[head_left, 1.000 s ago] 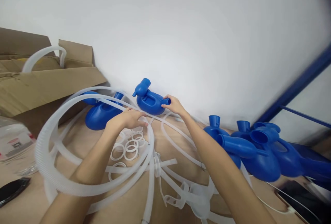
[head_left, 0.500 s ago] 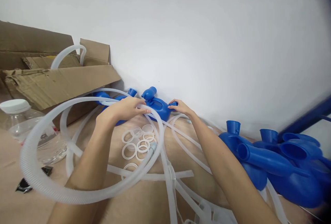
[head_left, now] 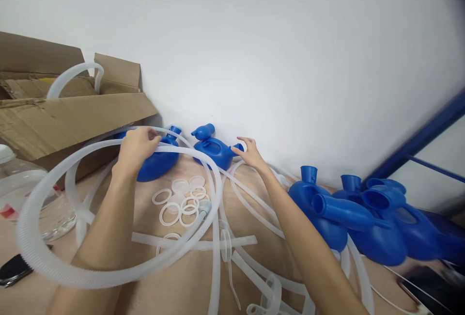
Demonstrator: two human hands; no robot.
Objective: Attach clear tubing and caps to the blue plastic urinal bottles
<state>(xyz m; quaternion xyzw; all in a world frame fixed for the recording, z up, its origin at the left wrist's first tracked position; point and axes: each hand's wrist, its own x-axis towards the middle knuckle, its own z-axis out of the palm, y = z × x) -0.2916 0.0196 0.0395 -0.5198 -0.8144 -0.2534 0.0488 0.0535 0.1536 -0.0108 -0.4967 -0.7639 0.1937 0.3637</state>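
Note:
My left hand (head_left: 140,145) is closed, its fingers bent over the blue bottle (head_left: 158,164) at the left, beside the white corrugated hose (head_left: 27,218); what it grips is hidden. The hose loops round my left forearm. My right hand (head_left: 250,151) has its thumb and fingers apart, at the neck of a second blue bottle (head_left: 218,154) near the wall, the thumb close to the opening. A small blue spouted piece (head_left: 203,132) rests on top of that bottle. Several white rings (head_left: 169,214) lie between my forearms.
An open cardboard box (head_left: 72,118) stands at the left, with a clear plastic bottle (head_left: 32,198) before it. More blue bottles (head_left: 378,237) crowd the right side. Clear tubes (head_left: 216,266) and a clear clamp-like part (head_left: 271,295) lie in front. A blue bar (head_left: 417,135) slants at the right.
My left hand has moved left, away from the middle bottle and toward the left bottle. My right hand stays by the same bottle neck, its fingers more spread. The view has shifted to the right.

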